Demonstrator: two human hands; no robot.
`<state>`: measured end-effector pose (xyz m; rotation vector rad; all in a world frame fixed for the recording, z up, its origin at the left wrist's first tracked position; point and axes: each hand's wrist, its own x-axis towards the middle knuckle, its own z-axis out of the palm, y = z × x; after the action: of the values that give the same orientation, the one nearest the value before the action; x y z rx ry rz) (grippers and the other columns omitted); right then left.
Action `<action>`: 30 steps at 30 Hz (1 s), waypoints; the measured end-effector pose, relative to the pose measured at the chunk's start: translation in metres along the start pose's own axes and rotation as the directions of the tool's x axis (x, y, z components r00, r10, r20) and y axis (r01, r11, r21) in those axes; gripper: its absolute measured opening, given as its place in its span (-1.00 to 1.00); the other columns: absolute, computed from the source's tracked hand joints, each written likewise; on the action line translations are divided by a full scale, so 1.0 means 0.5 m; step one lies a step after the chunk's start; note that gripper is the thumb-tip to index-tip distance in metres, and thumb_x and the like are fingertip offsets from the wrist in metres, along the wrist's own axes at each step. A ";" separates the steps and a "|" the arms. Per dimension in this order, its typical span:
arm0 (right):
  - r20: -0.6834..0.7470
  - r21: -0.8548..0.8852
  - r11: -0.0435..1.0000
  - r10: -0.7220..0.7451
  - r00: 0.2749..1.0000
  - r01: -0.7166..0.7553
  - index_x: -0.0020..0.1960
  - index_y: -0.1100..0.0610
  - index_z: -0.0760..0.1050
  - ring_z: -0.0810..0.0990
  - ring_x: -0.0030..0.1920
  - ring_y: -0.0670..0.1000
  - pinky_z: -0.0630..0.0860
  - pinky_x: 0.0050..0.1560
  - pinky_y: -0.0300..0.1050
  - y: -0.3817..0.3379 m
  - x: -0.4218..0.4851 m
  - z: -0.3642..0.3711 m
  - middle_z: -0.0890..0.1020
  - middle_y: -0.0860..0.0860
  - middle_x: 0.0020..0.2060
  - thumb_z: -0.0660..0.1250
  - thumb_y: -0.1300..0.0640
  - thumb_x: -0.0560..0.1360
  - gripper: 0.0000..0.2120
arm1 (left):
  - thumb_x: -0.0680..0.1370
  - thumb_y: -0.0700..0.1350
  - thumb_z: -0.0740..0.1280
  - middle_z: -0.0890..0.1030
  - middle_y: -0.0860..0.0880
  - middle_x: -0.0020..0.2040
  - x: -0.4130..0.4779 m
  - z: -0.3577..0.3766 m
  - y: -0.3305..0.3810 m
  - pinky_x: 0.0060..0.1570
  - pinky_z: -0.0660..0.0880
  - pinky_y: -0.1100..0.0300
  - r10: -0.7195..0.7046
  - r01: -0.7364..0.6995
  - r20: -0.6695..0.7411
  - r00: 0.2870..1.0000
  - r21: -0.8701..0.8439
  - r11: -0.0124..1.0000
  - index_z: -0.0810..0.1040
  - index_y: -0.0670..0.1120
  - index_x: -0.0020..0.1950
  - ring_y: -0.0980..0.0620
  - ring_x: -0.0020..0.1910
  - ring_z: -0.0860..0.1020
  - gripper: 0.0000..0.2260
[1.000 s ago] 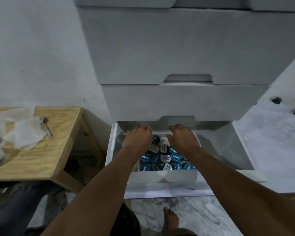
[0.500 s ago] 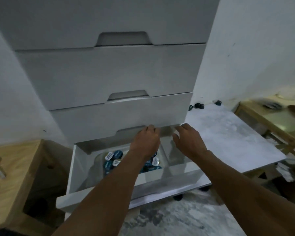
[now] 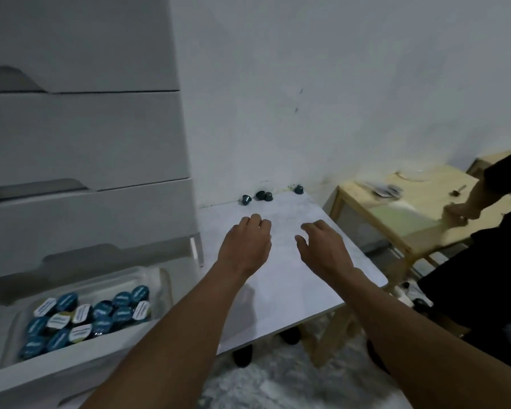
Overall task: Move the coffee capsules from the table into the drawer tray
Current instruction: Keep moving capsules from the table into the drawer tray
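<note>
Several dark teal coffee capsules (image 3: pixel 264 195) stand at the far edge of the grey table (image 3: pixel 283 278), against the wall. Both my hands hover over the table's middle, short of those capsules. My left hand (image 3: pixel 247 243) has loosely curled fingers and holds nothing. My right hand (image 3: pixel 322 246) is spread, fingers relaxed, empty. At lower left the bottom drawer (image 3: pixel 71 364) stands pulled out. Its clear tray (image 3: pixel 163 278) holds several capsules (image 3: pixel 86 317) with blue and white lids.
A white drawer unit (image 3: pixel 86 172) rises at the left, its upper drawers closed. Right of the table stands a wooden side table (image 3: pixel 410 219), where another person's hand (image 3: pixel 460 211) and dark sleeve reach in. Marble-patterned floor lies below.
My view has swung right from the drawer to the table. Both hands left the open drawer and now hover over the table, empty.
</note>
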<state>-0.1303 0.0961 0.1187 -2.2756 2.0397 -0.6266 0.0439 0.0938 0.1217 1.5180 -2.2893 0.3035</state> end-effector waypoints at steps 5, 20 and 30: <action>0.016 0.037 0.999 -0.006 1.000 0.005 0.22 0.21 0.50 0.57 0.08 0.16 0.50 0.05 -0.02 0.068 0.067 0.008 0.58 0.16 0.12 0.21 0.05 0.57 -0.68 | 0.55 -0.14 0.26 0.55 -0.14 -0.09 0.079 0.044 0.030 -0.30 0.43 0.09 -0.046 0.047 0.034 0.998 -0.006 0.999 0.52 -0.18 -0.02 -0.12 -0.17 0.52 -0.88; 0.134 0.103 0.994 0.007 0.991 -0.021 0.28 0.20 0.45 0.56 0.09 0.15 0.48 0.11 -0.02 0.101 0.365 0.165 0.56 0.15 0.15 0.21 0.07 0.57 -0.67 | 0.45 -0.17 0.38 0.57 -0.13 -0.12 0.303 0.227 -0.141 -0.37 0.49 0.12 -0.169 0.168 0.117 0.979 0.020 0.986 0.57 -0.19 0.02 -0.11 -0.21 0.57 -0.82; 0.311 0.156 0.988 -0.071 0.948 0.023 0.24 0.19 0.48 0.55 0.09 0.19 0.47 0.11 0.01 0.091 0.517 0.297 0.56 0.16 0.15 0.24 0.10 0.56 -0.70 | 0.58 -0.13 0.24 0.57 -0.15 0.05 0.367 0.331 -0.225 -0.08 0.55 0.12 -0.350 0.354 0.207 0.913 0.022 0.935 0.50 -0.19 0.20 -0.09 -0.02 0.56 -0.76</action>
<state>-0.1110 -0.1950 0.0415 -2.1777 1.7346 -0.3714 0.0524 -0.1667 0.0461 1.9958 -2.0986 0.0256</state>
